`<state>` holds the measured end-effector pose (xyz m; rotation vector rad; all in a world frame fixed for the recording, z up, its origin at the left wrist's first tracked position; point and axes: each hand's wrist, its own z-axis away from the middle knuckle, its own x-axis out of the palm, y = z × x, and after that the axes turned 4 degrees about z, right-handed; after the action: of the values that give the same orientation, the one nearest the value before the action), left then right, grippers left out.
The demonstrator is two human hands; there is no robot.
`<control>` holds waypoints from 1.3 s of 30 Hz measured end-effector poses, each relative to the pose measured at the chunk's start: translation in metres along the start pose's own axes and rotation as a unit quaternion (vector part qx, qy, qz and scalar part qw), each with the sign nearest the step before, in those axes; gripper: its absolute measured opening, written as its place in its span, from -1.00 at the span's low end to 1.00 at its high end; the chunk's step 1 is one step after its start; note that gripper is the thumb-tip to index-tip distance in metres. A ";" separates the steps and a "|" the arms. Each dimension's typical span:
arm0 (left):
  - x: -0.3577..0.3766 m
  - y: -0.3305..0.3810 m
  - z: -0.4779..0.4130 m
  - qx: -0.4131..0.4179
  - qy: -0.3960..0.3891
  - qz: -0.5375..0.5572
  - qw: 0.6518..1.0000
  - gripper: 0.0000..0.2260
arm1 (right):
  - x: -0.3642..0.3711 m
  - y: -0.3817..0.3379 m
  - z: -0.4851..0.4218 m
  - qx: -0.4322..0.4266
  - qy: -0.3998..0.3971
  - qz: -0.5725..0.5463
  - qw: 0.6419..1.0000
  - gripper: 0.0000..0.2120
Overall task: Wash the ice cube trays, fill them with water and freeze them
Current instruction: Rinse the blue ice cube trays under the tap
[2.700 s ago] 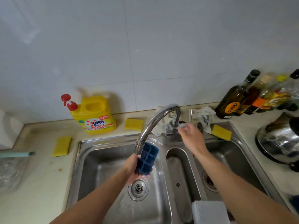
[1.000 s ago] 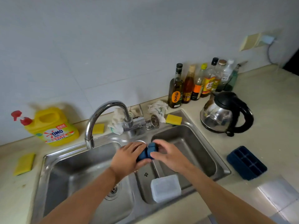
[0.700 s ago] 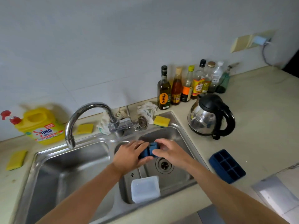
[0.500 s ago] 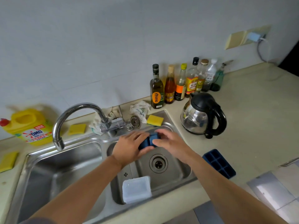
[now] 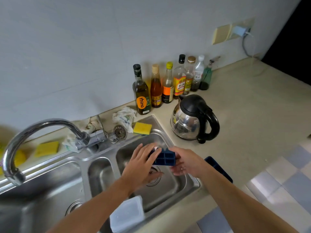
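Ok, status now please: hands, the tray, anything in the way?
Left hand and right hand hold blue ice cube tray over right sink basin. Second blue tray on counter, partly behind right arm. Nothing seen in the way.

**Pale kitchen, soft even light**

A pale tiled wall (image 5: pixel 84 47) rises behind the beige countertop (image 5: pixel 252 115). High on the wall's right sits a cream socket plate (image 5: pixel 222 33). Grey-and-white checkered floor (image 5: pixel 286 190) shows beyond the countertop's front edge.
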<state>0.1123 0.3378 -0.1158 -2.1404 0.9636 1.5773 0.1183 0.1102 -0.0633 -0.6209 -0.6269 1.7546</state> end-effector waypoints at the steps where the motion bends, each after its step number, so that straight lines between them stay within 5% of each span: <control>1: 0.005 0.001 0.000 0.024 -0.007 -0.017 1.000 -0.26 | -0.002 -0.001 -0.001 0.029 -0.009 -0.033 0.999 -0.40; 8: 0.023 -0.013 -0.013 0.032 -0.022 -0.028 0.999 -0.29 | -0.003 -0.007 0.003 0.110 -0.038 -0.047 0.992 -0.25; 11: 0.035 -0.016 -0.015 -0.061 -0.057 0.040 0.996 -0.29 | -0.011 -0.007 0.007 0.013 0.082 0.075 0.994 -0.36; 14: 0.048 -0.015 -0.016 -0.208 -0.130 0.122 0.962 -0.30 | -0.028 0.005 0.018 -0.132 0.223 0.321 0.911 -0.41; 19: 0.072 -0.010 -0.014 -0.306 -0.215 0.160 0.914 -0.37 | -0.067 0.052 0.021 -0.069 0.229 0.536 0.809 -0.08; 23: 0.087 -0.005 -0.016 -0.355 -0.250 0.147 0.889 -0.32 | -0.078 0.076 0.011 -0.031 0.166 0.537 0.827 -0.12; 32: 0.112 -0.013 -0.014 -0.386 -0.293 0.139 0.864 -0.36 | -0.137 0.075 0.007 0.008 0.268 0.517 0.813 -0.21; 35: 0.123 -0.019 -0.007 -0.393 -0.309 0.152 0.853 -0.33 | -0.130 0.072 0.008 0.004 0.287 0.592 0.753 -0.20; 39: 0.140 -0.026 0.004 -0.406 -0.348 0.157 0.830 -0.28 | -0.081 0.078 0.010 -0.161 0.318 0.606 0.711 -0.53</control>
<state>0.1505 0.3125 -0.2508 -1.5226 0.4121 3.0450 0.0779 0.0119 -0.1018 -2.1329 0.0880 2.3389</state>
